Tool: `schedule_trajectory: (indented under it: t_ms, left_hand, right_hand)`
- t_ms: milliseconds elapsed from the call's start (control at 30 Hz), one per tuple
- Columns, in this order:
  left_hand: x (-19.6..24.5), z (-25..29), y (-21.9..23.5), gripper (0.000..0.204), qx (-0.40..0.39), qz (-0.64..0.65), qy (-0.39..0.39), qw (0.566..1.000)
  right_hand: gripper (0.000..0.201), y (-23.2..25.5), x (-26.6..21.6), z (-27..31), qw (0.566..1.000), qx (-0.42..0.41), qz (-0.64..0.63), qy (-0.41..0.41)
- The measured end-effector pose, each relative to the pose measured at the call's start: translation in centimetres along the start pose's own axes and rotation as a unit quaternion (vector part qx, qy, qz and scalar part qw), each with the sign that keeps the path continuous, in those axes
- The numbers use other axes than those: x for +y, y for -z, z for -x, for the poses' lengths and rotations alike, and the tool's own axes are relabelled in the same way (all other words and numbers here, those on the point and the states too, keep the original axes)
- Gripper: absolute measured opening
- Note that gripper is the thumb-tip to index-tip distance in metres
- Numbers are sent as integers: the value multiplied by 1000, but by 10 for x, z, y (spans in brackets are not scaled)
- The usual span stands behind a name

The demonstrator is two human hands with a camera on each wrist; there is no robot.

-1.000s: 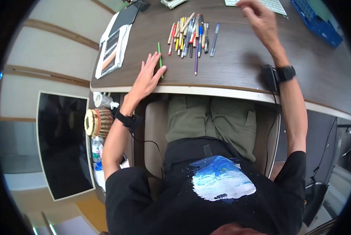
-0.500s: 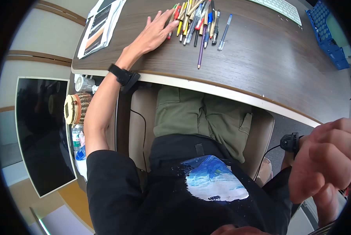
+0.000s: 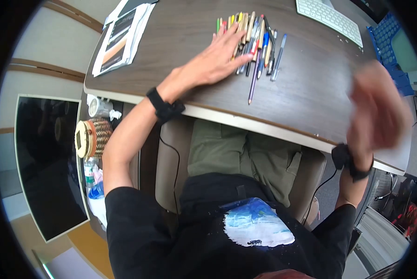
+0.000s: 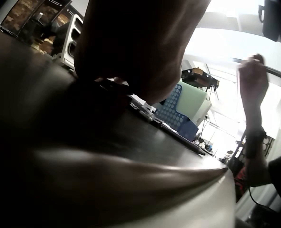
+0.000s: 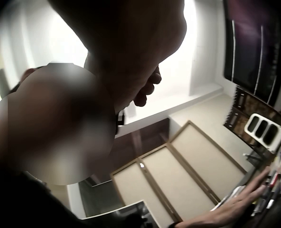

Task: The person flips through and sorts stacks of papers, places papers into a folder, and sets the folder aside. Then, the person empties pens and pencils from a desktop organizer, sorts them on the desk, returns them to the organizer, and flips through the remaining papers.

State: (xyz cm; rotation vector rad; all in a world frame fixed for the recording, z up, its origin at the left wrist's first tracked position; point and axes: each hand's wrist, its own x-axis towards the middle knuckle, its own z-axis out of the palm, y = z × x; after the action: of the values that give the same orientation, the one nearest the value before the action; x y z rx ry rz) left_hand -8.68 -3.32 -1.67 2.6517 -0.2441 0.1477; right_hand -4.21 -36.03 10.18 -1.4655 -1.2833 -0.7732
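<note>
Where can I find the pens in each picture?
Head: the pens are near the top, a bit right of the middle.
Left wrist: pens are near the middle, partly hidden.
Right wrist: pens are at the lower right edge.
Shared landmark: the left hand, at the pens in all three.

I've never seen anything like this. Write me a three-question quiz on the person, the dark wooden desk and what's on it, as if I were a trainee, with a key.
1. What are the fingers of the left hand spread over?
A) A white keyboard
B) A loose pile of coloured pens and pencils
C) A stack of printed papers

2. True or false: the right hand is held away from the pile.

3. Fill in the blank: the slim, sharpened pencil reaching furthest out of the pile toward the person is ____ in colour.

Key: 1 B; 2 true; 3 purple.
</note>
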Motion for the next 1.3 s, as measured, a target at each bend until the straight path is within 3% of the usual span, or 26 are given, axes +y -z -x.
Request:
schedule_trajectory:
  t_ms: [33, 133, 233, 333, 433, 500, 633, 700, 833, 933, 1167, 1300]
  left_hand:
    - [7, -3, -1, 86, 6, -6, 3, 1000]
    - [14, -3, 12, 83, -13, 40, 17, 999]
    - [5, -8, 32, 98, -34, 73, 15, 997]
    - [12, -7, 45, 128, -78, -55, -69, 993]
    - [19, -1, 38, 129, -97, -105, -153, 978]
    - [22, -3, 34, 127, -92, -103, -155, 978]
    - [24, -13, 26, 131, -75, -101, -109, 986]
    - [27, -16, 26, 134, -60, -83, -121, 987]
    - [49, -16, 17, 144, -85, -68, -71, 991]
    - [47, -20, 13, 145, -69, -62, -77, 993]
    - [61, -17, 21, 141, -131, -84, -70, 985]
    - [46, -29, 9, 134, -78, -79, -69, 991]
  right_hand:
    - [26, -17, 39, -13, 993, -60, 69, -80]
    - [18, -33, 119, 9, 944, -138, -15, -300]
    - [19, -46, 152, 25, 917, -182, -20, -354]
    - [30, -52, 146, 25, 892, -259, -30, -369]
    - [39, -63, 137, 30, 864, -264, -73, -422]
    - [43, -67, 143, 42, 897, -245, -55, -364]
    - [50, -66, 143, 44, 906, -257, -46, -333]
    - [56, -64, 143, 45, 918, -259, -64, -294]
    - [64, -63, 141, 48, 930, -274, -27, -243]
    - [63, -62, 139, 51, 929, -284, -9, -239]
    - [53, -61, 140, 57, 932, -288, -7, -220]
    - [50, -60, 142, 59, 936, -280, -12, -215]
